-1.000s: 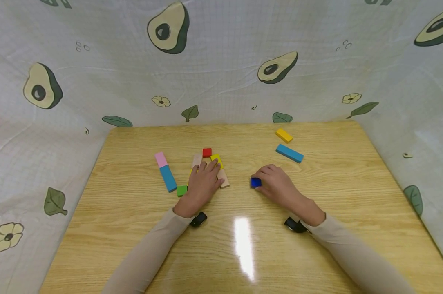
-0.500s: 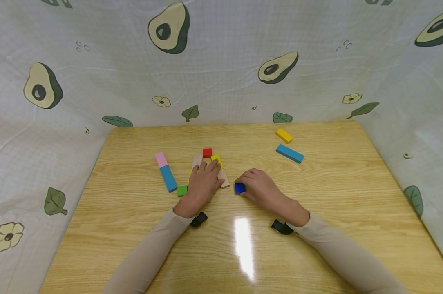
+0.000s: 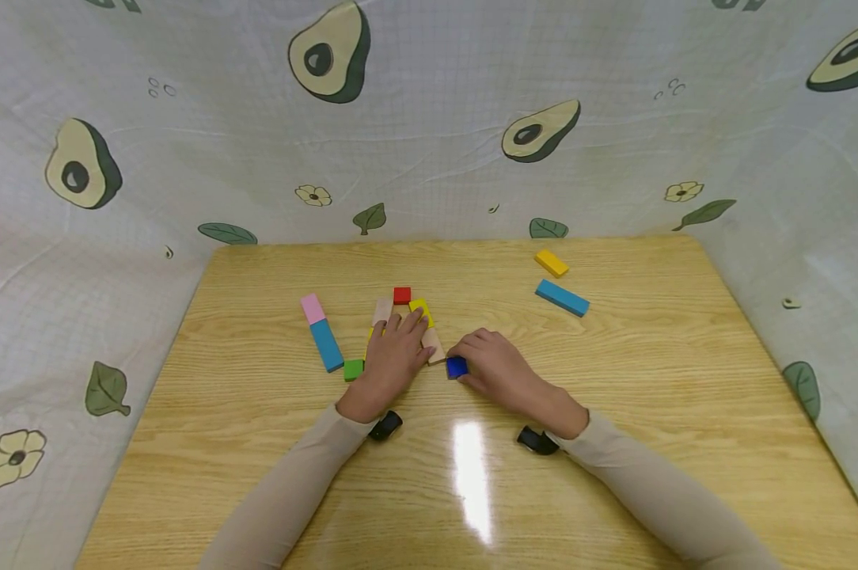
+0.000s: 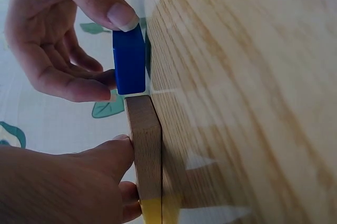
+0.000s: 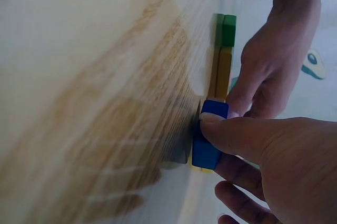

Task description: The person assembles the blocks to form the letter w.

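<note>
My right hand (image 3: 496,370) pinches a small dark blue block (image 3: 457,367) between thumb and fingers, low at the tabletop. In the left wrist view the blue block (image 4: 129,63) stands at the end of a plain wooden block (image 4: 147,150), nearly touching it. Spread over two slanting rows of blocks lies my left hand (image 3: 393,360). Its fingertips touch the yellow block (image 3: 419,304), and its thumb rests against the plain wooden block (image 3: 434,347). A pale block (image 3: 382,309) heads the left row, where the hand partly hides another yellow block. A red block (image 3: 402,295) sits at the top between the rows.
A green block (image 3: 354,370) lies at the left row's foot. Farther left, a pink block (image 3: 312,309) and a long blue block (image 3: 327,345) form a line. At the back right are an orange-yellow block (image 3: 552,263) and another long blue block (image 3: 562,298).
My right hand has slid the dark blue block leftward and slightly nearer to me, up to the lower end of the wooden block. My left hand has stayed in place.
</note>
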`<state>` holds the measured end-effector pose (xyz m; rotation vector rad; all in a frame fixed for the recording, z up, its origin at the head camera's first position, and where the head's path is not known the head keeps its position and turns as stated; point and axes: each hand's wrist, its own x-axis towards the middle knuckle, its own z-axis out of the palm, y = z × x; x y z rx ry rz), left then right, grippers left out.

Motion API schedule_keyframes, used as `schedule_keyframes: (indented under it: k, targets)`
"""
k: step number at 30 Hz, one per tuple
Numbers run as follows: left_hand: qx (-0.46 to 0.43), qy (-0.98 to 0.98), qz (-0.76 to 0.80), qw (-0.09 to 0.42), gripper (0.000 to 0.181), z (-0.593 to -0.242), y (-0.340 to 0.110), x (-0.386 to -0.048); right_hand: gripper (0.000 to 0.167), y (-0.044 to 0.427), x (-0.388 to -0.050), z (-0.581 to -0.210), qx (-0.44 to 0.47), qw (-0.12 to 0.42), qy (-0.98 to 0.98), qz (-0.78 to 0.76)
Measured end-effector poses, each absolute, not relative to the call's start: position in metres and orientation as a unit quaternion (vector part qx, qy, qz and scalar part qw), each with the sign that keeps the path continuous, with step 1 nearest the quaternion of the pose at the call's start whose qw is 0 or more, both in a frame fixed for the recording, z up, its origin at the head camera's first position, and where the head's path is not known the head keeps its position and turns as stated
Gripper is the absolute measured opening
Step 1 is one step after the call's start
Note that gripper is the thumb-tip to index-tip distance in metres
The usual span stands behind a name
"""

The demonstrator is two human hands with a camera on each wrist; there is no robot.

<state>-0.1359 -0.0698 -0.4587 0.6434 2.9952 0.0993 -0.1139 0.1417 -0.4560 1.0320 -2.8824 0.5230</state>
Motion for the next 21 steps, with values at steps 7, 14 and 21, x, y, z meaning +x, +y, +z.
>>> schedule_keyframes:
  k: [7, 14, 21]
  targets:
    - [0.210, 0.976, 0.032, 0.042, 0.059, -0.459, -0.070, -0.136, 0.034, 0.142, -0.114, -0.459, 0.332, 0.021, -0.929, 0.161]
    - [0.209, 0.977, 0.034, 0.040, 0.059, -0.458, -0.069, -0.136, 0.037, 0.143, -0.113, -0.458, 0.335, 0.028, -0.928, 0.159]
    - [0.208, 0.976, 0.037, 0.045, 0.058, -0.458, -0.069, -0.136, 0.040, 0.153, -0.115, -0.456, 0.312, 0.020, -0.933, 0.177]
